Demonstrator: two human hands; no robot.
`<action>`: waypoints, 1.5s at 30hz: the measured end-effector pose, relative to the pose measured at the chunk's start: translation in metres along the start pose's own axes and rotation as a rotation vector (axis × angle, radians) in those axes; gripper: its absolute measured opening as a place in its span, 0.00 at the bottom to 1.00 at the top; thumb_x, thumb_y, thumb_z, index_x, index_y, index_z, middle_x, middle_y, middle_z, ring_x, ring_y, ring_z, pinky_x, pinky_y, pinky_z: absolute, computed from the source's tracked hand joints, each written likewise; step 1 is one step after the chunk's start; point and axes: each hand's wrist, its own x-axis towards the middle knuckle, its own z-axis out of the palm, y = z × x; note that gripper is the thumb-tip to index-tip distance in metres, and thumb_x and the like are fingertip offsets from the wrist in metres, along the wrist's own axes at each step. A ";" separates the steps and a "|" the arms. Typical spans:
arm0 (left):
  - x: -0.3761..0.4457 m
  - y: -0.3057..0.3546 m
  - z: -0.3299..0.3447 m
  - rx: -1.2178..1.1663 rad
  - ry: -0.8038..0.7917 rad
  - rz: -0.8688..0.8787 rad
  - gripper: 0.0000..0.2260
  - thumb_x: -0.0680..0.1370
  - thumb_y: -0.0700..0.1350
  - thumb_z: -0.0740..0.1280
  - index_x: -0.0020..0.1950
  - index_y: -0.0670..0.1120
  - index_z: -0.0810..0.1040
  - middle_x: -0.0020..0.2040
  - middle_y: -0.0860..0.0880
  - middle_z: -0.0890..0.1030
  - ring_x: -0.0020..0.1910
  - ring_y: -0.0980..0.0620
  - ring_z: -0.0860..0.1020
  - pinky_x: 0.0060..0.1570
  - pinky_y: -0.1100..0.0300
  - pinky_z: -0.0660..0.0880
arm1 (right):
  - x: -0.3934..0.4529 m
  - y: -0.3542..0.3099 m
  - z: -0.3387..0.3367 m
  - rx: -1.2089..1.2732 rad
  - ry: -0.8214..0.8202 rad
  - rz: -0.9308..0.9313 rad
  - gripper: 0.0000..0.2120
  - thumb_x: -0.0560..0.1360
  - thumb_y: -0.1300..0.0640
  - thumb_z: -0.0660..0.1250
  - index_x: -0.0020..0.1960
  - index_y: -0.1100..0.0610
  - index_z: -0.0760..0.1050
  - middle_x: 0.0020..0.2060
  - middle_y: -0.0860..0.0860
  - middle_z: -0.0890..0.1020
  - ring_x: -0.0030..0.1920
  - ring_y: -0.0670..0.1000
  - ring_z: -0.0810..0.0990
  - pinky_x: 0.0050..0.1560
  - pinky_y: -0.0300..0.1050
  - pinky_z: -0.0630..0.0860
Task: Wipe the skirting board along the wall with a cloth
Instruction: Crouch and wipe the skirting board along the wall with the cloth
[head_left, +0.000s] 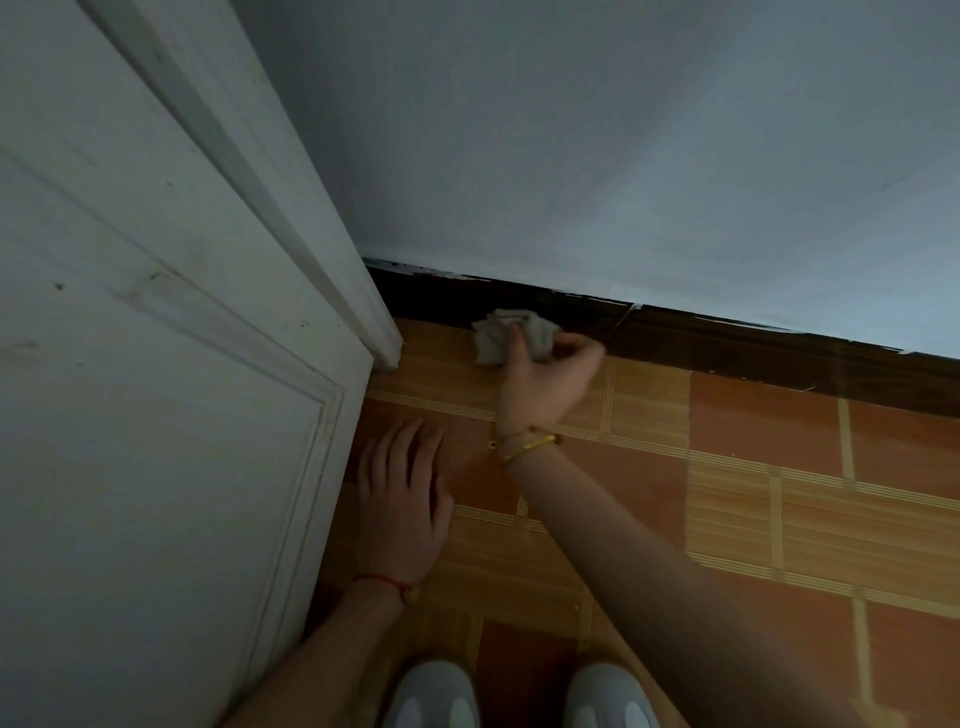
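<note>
A white panelled door (156, 364) fills the left side, cut off by the left and top edges, with its moulded frame (322, 249) running down to the floor (779, 519). Just beside the door, the left hand (402, 514) is laid flat on the tiled floor, fingers straight and spread, grasping nothing; a red cord (384, 582) is worn at its wrist. Toward the middle, a crumpled pale cloth (511, 335) is pressed against the dark skirting board (727, 348), near the corner where the board meets the door frame. The cloth is gripped by the right hand (548, 382), whose fingers are curled round it, so part of the cloth is hidden behind them. Gold bracelets (524, 444) are seen at the right wrist. The skirting board runs along the foot of the pale wall (623, 156) to the right edge, where it is cut off; its surface is too dark for dust or marks to be made out. At the bottom edge, the toes of two light shoes (519, 696) are partly shown, the rest lying out of view.
</note>
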 end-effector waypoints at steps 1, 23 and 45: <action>0.000 0.000 0.000 0.006 0.001 0.000 0.23 0.79 0.48 0.57 0.73 0.44 0.72 0.73 0.42 0.71 0.72 0.42 0.67 0.72 0.38 0.63 | -0.008 -0.001 0.011 -0.021 -0.040 -0.019 0.23 0.63 0.59 0.80 0.46 0.56 0.67 0.47 0.55 0.74 0.46 0.51 0.75 0.51 0.50 0.75; 0.000 -0.002 0.001 -0.018 -0.004 0.004 0.23 0.79 0.48 0.57 0.73 0.44 0.71 0.73 0.42 0.71 0.71 0.41 0.69 0.71 0.37 0.63 | 0.009 -0.033 -0.024 0.076 0.028 0.038 0.21 0.61 0.54 0.81 0.45 0.51 0.71 0.44 0.51 0.79 0.44 0.49 0.79 0.46 0.51 0.80; -0.001 -0.001 0.001 -0.006 0.014 0.012 0.22 0.79 0.47 0.57 0.73 0.44 0.71 0.72 0.42 0.71 0.72 0.42 0.68 0.72 0.38 0.63 | -0.004 0.031 -0.016 -0.391 -0.400 -0.576 0.18 0.69 0.65 0.73 0.57 0.62 0.73 0.56 0.58 0.73 0.57 0.52 0.72 0.55 0.39 0.72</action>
